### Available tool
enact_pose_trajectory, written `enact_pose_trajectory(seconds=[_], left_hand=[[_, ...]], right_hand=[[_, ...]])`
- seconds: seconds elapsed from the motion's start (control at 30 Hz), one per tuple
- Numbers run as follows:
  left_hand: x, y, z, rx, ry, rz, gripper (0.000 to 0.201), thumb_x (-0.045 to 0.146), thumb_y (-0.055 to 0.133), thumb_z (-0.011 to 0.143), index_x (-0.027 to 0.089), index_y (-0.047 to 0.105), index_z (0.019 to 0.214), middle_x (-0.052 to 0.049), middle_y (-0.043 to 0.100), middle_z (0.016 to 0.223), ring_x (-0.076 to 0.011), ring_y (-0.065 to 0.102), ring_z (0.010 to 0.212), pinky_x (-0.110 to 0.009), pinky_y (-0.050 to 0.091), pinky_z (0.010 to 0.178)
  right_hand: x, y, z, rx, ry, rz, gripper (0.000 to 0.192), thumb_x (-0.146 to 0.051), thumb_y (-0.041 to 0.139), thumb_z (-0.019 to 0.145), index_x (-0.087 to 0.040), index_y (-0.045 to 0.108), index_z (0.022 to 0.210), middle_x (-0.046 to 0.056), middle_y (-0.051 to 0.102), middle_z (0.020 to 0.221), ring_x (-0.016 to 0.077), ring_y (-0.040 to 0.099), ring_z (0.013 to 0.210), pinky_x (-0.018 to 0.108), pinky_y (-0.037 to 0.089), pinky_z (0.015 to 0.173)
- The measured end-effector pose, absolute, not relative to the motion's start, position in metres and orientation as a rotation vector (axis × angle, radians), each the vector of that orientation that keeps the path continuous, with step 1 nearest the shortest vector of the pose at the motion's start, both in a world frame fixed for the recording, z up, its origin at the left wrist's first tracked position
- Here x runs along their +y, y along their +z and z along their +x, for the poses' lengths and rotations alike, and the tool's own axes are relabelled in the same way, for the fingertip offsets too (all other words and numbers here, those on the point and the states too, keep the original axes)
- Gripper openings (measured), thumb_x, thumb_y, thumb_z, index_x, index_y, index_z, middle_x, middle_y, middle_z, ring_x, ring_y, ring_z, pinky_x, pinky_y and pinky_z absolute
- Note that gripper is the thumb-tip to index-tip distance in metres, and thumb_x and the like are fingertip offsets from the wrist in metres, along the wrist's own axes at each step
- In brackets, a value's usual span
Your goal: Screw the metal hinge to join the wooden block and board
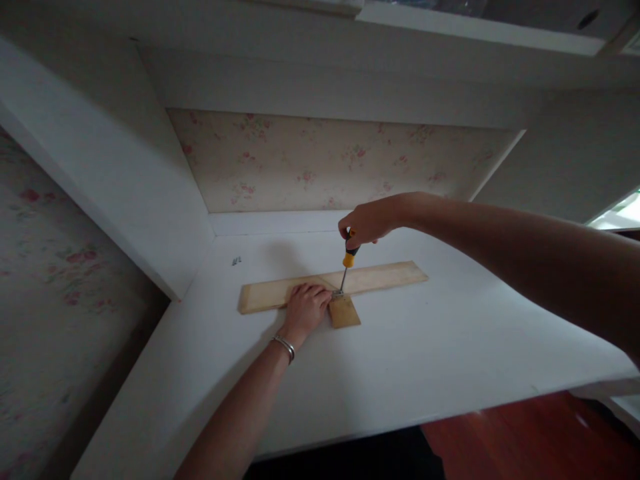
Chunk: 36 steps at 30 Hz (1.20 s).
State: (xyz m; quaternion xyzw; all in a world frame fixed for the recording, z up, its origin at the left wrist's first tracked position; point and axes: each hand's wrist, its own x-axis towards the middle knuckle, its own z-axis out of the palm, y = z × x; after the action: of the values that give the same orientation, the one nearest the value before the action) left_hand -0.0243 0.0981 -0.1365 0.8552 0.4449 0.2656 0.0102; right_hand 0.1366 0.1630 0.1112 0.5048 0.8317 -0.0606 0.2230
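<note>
My right hand (367, 223) grips a screwdriver (349, 259) with a yellow and black handle, held nearly upright. Its shaft runs down to a small metal hinge-like piece (338, 293), where the tip meets it. That metal piece sits where a long pale wooden board (385, 277) meets a short, darker wooden piece (345, 312). Bent over the long board, my left hand (306, 307) holds it down, with its fingertips on the wood and its thumb side beside the metal piece. What lies under the left palm is hidden.
Both wooden pieces lie on a white desk surface (400, 360). A white side panel (125, 153) rises at the left, and a white shelf (300, 73) overhangs the back. Floral wallpaper (310, 160) shows behind. A reddish floor (505, 440) appears below the front edge.
</note>
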Motion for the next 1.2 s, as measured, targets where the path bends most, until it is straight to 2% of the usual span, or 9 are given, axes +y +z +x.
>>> enact_pose_trajectory(seconds=[0.1,0.27,0.37,0.47,0.63,0.77,0.87,1.03,1.2], left_hand=[[0.0983,-0.1370,-0.0246,1.388,0.829,2.671,0.020,0.028,0.050,0.092,0.028,0.067,0.102,-0.001,0.068,0.103,-0.0191,0.053,0.097,-0.037,0.036,0.087],[0.0988,-0.1384,-0.0244,1.380,0.837,2.667,0.021,0.028,0.048,0.093,0.027,0.067,0.101,-0.001,0.068,0.101,-0.0188,0.052,0.097,-0.037,0.036,0.089],[0.0988,-0.1389,-0.0238,1.389,0.844,2.666,0.020,0.028,0.049,0.092,0.027,0.068,0.099,-0.001,0.068,0.101,-0.0190,0.052,0.097,-0.037,0.036,0.089],[0.0984,-0.1385,-0.0234,1.392,0.847,2.665,0.019,0.028,0.049,0.092,0.026,0.068,0.098,-0.001,0.068,0.101,-0.0190,0.053,0.097,-0.037,0.036,0.089],[0.0983,-0.1373,-0.0239,1.383,0.849,2.665,0.020,0.027,0.049,0.092,0.026,0.068,0.099,0.000,0.068,0.102,-0.0191,0.052,0.097,-0.037,0.036,0.090],[0.0988,-0.1378,-0.0241,1.371,0.851,2.659,0.021,0.028,0.048,0.093,0.026,0.068,0.101,-0.001,0.068,0.102,-0.0190,0.052,0.098,-0.037,0.036,0.090],[0.0985,-0.1377,-0.0238,1.377,0.851,2.662,0.022,0.028,0.047,0.093,0.026,0.068,0.101,-0.001,0.068,0.102,-0.0193,0.052,0.097,-0.037,0.036,0.090],[0.0974,-0.1358,-0.0241,1.395,0.854,2.660,0.021,0.028,0.048,0.093,0.027,0.068,0.100,-0.002,0.068,0.101,-0.0191,0.052,0.097,-0.037,0.037,0.089],[0.0978,-0.1358,-0.0244,1.368,0.839,2.656,0.021,0.028,0.049,0.092,0.026,0.068,0.100,-0.002,0.068,0.102,-0.0186,0.053,0.097,-0.036,0.036,0.090]], right_hand=[[0.1634,0.1131,0.1376,2.319,-0.171,1.405,0.053,-0.050,0.072,0.067,-0.024,0.060,0.112,0.006,0.068,0.085,0.0212,0.062,0.071,0.032,0.041,0.061],[0.1656,0.1144,0.1361,2.093,-0.244,1.523,0.058,-0.064,0.042,0.084,-0.013,0.067,0.091,0.011,0.065,0.067,0.0207,0.060,0.056,0.036,0.042,0.058],[0.1656,0.1150,0.1389,2.215,-0.295,1.430,0.042,-0.051,0.059,0.079,-0.019,0.063,0.107,0.008,0.067,0.075,0.0199,0.061,0.062,0.034,0.042,0.060],[0.1656,0.1148,0.1397,2.277,-0.336,1.441,0.057,-0.051,0.070,0.071,-0.025,0.056,0.120,0.006,0.068,0.083,0.0196,0.061,0.066,0.033,0.043,0.062],[0.1693,0.1138,0.1359,2.136,-0.218,1.497,0.057,-0.064,0.045,0.082,-0.013,0.068,0.090,0.010,0.065,0.066,0.0207,0.060,0.060,0.036,0.043,0.061],[0.1680,0.1171,0.1410,2.289,-0.219,1.375,0.034,-0.043,0.069,0.074,-0.020,0.067,0.098,0.005,0.067,0.077,0.0201,0.061,0.069,0.034,0.042,0.064],[0.1647,0.1190,0.1437,2.201,-0.326,1.498,0.039,-0.049,0.072,0.070,-0.023,0.066,0.099,0.006,0.067,0.077,0.0217,0.061,0.071,0.036,0.043,0.064],[0.1648,0.1168,0.1394,2.114,-0.265,1.547,0.053,-0.066,0.046,0.081,-0.018,0.067,0.076,0.010,0.062,0.062,0.0214,0.059,0.060,0.039,0.042,0.062],[0.1677,0.1174,0.1386,2.413,-0.101,1.300,0.042,-0.045,0.072,0.069,-0.023,0.063,0.103,0.007,0.067,0.086,0.0220,0.061,0.075,0.033,0.041,0.065]])
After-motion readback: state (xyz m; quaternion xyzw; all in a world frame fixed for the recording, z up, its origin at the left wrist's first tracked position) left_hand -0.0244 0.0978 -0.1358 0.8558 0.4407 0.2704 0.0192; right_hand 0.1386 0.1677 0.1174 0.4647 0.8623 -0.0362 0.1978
